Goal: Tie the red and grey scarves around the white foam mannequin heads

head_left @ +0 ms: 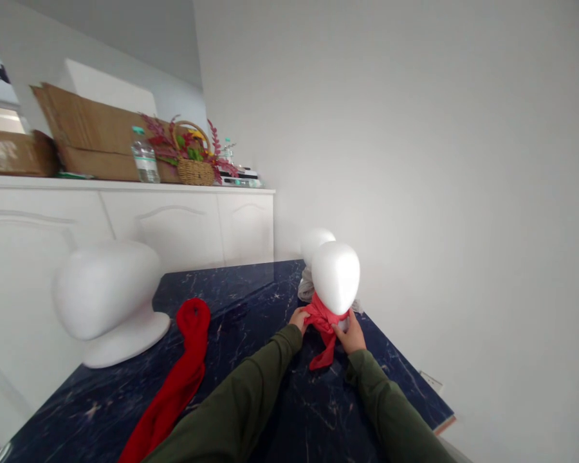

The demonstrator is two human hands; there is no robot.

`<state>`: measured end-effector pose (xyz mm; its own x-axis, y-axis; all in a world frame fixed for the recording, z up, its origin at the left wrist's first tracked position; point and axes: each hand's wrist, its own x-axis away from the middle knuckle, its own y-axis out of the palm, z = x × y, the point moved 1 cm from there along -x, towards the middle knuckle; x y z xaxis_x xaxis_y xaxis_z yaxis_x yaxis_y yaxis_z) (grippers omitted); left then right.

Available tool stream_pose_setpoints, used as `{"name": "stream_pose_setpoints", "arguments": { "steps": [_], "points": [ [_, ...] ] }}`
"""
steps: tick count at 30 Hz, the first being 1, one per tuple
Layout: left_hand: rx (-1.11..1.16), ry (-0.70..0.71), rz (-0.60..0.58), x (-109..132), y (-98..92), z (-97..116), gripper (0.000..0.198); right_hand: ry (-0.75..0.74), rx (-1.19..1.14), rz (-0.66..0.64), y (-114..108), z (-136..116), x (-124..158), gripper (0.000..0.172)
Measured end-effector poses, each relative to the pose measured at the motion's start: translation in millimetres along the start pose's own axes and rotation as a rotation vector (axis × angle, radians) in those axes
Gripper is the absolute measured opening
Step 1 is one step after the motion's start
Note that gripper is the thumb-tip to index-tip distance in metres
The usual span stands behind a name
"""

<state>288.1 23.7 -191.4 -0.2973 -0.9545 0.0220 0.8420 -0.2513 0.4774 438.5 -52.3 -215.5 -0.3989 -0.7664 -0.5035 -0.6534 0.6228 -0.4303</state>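
A white mannequin head (336,275) stands upright on the dark blue marbled table (318,408). Around its neck lies a coral-red scarf (324,321), with one end hanging down in front. My left hand (299,319) pinches the scarf at the left side of the neck. On the other side, my right hand (351,334) has its thumb and fingers closed on the scarf near the base of the neck. Part of the right fingers is hidden behind the scarf and the neck.
Behind is a second white head (316,243) with grey fabric (307,286) at its base. At left stand a larger white mannequin head (109,289) and a long red scarf (181,373). A white cabinet (183,222) bears cardboard boxes (96,132), a bottle (145,157) and a flower basket (195,172).
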Motion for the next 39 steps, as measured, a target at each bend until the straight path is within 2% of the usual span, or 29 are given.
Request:
{"name": "stream_pose_setpoints", "arguments": {
  "steps": [3, 6, 7, 9, 10, 12, 13, 14, 16, 17, 19, 21, 23, 25, 26, 27, 28, 29, 30, 32, 34, 35, 37, 39],
  "points": [
    [-0.151, -0.053, 0.065, 16.9, -13.9, 5.9, 0.020, 0.064, -0.045, -0.002, 0.0, 3.1, 2.3, 0.082],
    [-0.317, -0.122, 0.101, 49.3, -45.3, 33.8, 0.027, 0.165, -0.137, 0.021, -8.1, 6.8, 4.4, 0.077],
    [-0.379, -0.124, 0.104, 63.2, -60.9, 48.8, 0.028, 0.199, -0.144, 0.044, -12.6, 7.6, 5.5, 0.074],
    [-0.609, -0.032, 0.102, 95.0, -98.9, 83.8, 0.031, 0.255, -0.087, 0.136, -23.0, 6.4, 10.5, 0.065],
    [-0.829, 0.073, 0.098, 112.6, -119.8, 101.4, 0.033, 0.266, -0.039, 0.202, -27.6, 3.2, 15.2, 0.057],
    [-1.292, 0.226, 0.175, 148.6, -161.9, 128.3, 0.047, 0.246, 0.024, 0.304, -30.9, -10.8, 31.0, 0.042],
    [-1.490, 0.231, 0.219, 165.4, -181.2, 135.6, 0.055, 0.216, 0.009, 0.304, -28.0, -22.1, 42.7, 0.036],
    [-1.625, 0.186, 0.258, 180.3, -198.3, 138.5, 0.062, 0.179, -0.040, 0.250, -21.3, -36.5, 56.9, 0.033],
    [-1.746, 0.071, 0.252, 202.8, -222.0, 133.5, 0.062, 0.133, -0.205, 0.000, 3.2, -72.8, 91.3, 0.032],
    [-1.747, 0.047, 0.225, 210.3, -227.6, 127.6, 0.056, 0.137, -0.297, -0.180, 19.9, -93.6, 109.8, 0.032],
    [-1.683, 0.081, 0.162, 220.3, -226.0, 114.1, 0.050, 0.237, -0.492, -0.515, 57.2, -135.8, 143.5, 0.033],
    [-1.577, 0.162, 0.063, 228.7, -210.3, 102.3, 0.052, 0.484, -0.727, -0.769, 93.5, -172.9, 165.1, 0.043],
    [-1.475, 0.257, -0.103, 239.8, -188.1, 95.4, 0.053, 0.776, -0.965, -0.981, 122.6, -200.1, 172.0, 0.049],
    [-1.398, 0.352, -0.270, 252.2, -171.1, 95.7, 0.052, 0.998, -1.078, -1.088, 140.9, -213.3, 167.5, 0.046],
    [-1.375, 0.390, -0.321, 256.9, -168.4, 98.9, 0.051, 1.054, -1.083, -1.080, 145.8, -214.4, 162.9, 0.041],
    [-1.367, 0.417, -0.334, 259.2, -170.9, 104.2, 0.047, 1.088, -1.073, -1.018, 147.9, -211.9, 157.7, 0.036],
    [-1.372, 0.434, -0.299, 258.4, -179.2, 111.2, 0.042, 1.104, -1.067, -0.926, 147.5, -206.5, 152.4, 0.035],
    [-1.388, 0.440, -0.213, 254.2, -193.3, 119.9, 0.036, 1.108, -1.075, -0.826, 144.8, -199.1, 147.2, 0.036],
    [-1.409, 0.439, -0.075, 246.9, -212.4, 129.8, 0.033, 1.110, -1.096, -0.733, 140.5, -190.2, 142.2, 0.039],
    [-1.448, 0.421, 0.318, 225.8, -260.1, 151.9, 0.034, 1.120, -1.137, -0.606, 129.3, -171.2, 133.3, 0.045],
    [-1.448, 0.396, 0.709, 201.7, -307.8, 173.6, 0.054, 1.073, -1.165, -0.548, 118.3, -155.1, 125.8, 0.047],
    [-1.443, 0.382, 0.821, 189.9, -327.1, 183.0, 0.065, 1.023, -1.176, -0.534, 114.0, -149.5, 123.1, 0.048],
    [-1.427, 0.361, 0.941, 168.5, -353.1, 198.2, 0.081, 0.945, -1.171, -0.565, 109.6, -143.9, 120.9, 0.048],
    [-1.401, 0.336, 0.965, 150.9, -363.4, 207.9, 0.087, 0.947, -1.131, -0.653, 110.1, -144.0, 122.6, 0.049]
  ]
}}
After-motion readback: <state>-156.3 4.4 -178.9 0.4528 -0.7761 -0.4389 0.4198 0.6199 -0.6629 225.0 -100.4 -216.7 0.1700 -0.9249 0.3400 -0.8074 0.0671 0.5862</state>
